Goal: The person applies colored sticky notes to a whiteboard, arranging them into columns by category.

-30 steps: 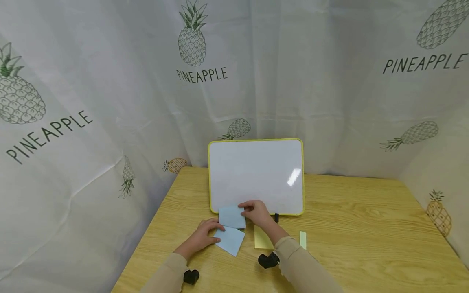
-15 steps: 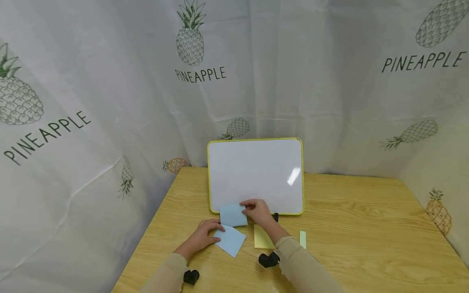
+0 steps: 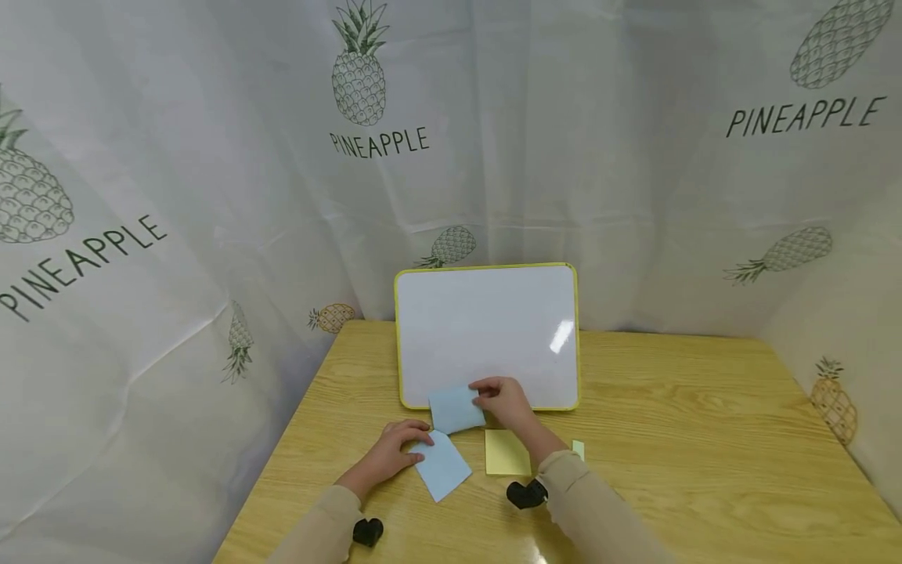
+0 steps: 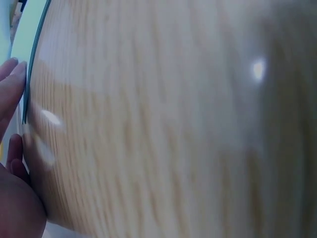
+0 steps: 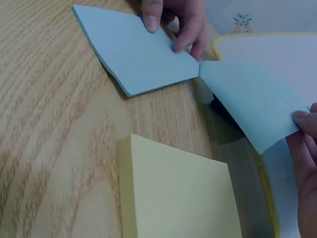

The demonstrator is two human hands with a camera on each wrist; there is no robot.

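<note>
On the table, a thin pad of blue sticky notes (image 3: 444,472) lies at an angle, and my left hand (image 3: 391,454) holds it with thumb and fingertips along its left edge. My right hand (image 3: 504,399) pinches the right edge of a single blue sticky note (image 3: 456,409). That sheet is raised and curved, and in the right wrist view its corner still meets the corner of the pad (image 5: 133,54). Only part of the left hand and the pad's edge (image 4: 29,39) show in the left wrist view.
A whiteboard (image 3: 486,337) with a yellow frame leans at the back, behind the raised note. A thick yellow sticky note pad (image 3: 507,453) lies below the right hand. Right of it is a small pale green strip (image 3: 579,450), partly behind the sleeve.
The right hand has drawn the blue note a little right and up. The pad under the left hand has turned slightly, and more of the yellow pad shows.
</note>
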